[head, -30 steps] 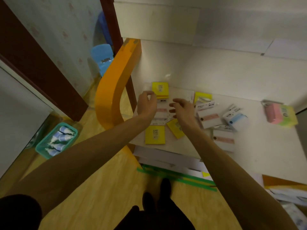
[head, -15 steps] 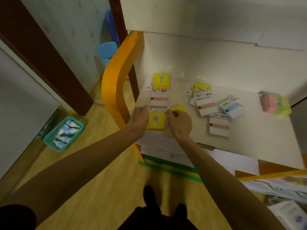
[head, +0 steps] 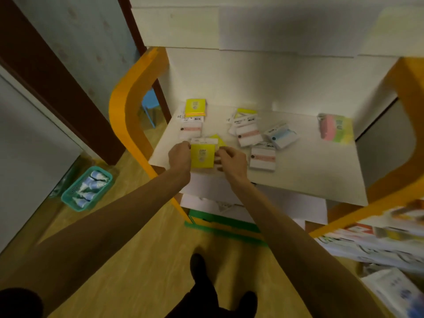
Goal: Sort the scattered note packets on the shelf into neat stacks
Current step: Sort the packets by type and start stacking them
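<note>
Near the front left of the white shelf [head: 298, 180], a yellow note packet [head: 202, 155] is held between both hands. My left hand [head: 180, 157] grips its left edge and my right hand [head: 230, 159] pinches its right edge. A second yellow packet [head: 218, 140] peeks out behind it. Further back lie another yellow packet [head: 195, 107] on a small stack, a white-and-pink packet [head: 191, 130], two more white-and-pink packets [head: 249, 134] [head: 262, 159], and a blue packet [head: 280, 135]. A pink and green pack [head: 333, 128] sits at the back right.
Orange curved frames flank the shelf on the left [head: 128, 115] and the right [head: 408, 138]. White paper sheets [head: 229, 198] lie on a lower level. A teal basket of bottles [head: 88, 188] stands on the wooden floor at left. Stacked goods [head: 378, 244] fill the lower right.
Both hands drew back from the rear packets to the shelf's front left and took hold of the yellow packet there. The camera view shifted to take in more of the right side.
</note>
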